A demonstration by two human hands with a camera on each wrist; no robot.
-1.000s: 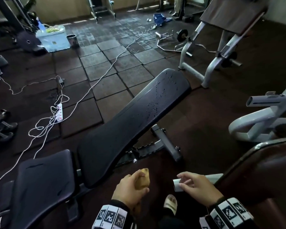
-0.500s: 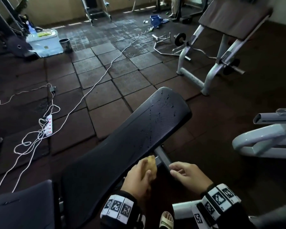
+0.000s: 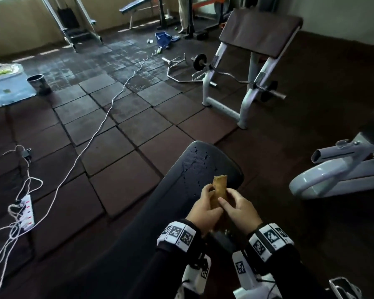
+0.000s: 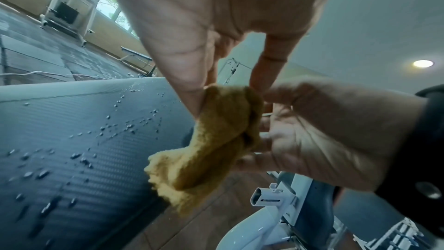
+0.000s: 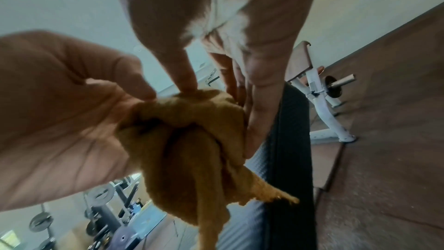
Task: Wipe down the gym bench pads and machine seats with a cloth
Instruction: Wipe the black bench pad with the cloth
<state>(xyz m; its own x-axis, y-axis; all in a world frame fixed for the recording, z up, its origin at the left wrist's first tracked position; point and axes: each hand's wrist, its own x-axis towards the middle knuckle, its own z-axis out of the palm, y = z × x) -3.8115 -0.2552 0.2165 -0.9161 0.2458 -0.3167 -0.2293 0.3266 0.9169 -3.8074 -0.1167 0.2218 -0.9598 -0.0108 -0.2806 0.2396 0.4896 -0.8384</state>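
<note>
A crumpled mustard-yellow cloth [image 3: 219,190] is held between both hands above the right edge of the black inclined bench pad [image 3: 181,190]. My left hand [image 3: 204,205] grips the cloth [image 4: 211,140] from the left, and my right hand [image 3: 235,205] pinches it from the right. Water droplets [image 3: 194,162] dot the upper end of the pad [image 4: 72,149]. In the right wrist view the bunched cloth [image 5: 192,149] hangs down between the fingers, with the pad [image 5: 286,149] running behind it.
A brown-padded curl bench [image 3: 257,31] on a white frame stands ahead to the right, with a barbell [image 3: 203,63] on the floor. A white machine frame [image 3: 337,169] sits close on the right. White cables and a power strip [image 3: 27,212] lie on the left floor tiles.
My right hand has moved left and taken hold of the cloth, which only the left hand held before. The view has moved up along the bench toward its upper end.
</note>
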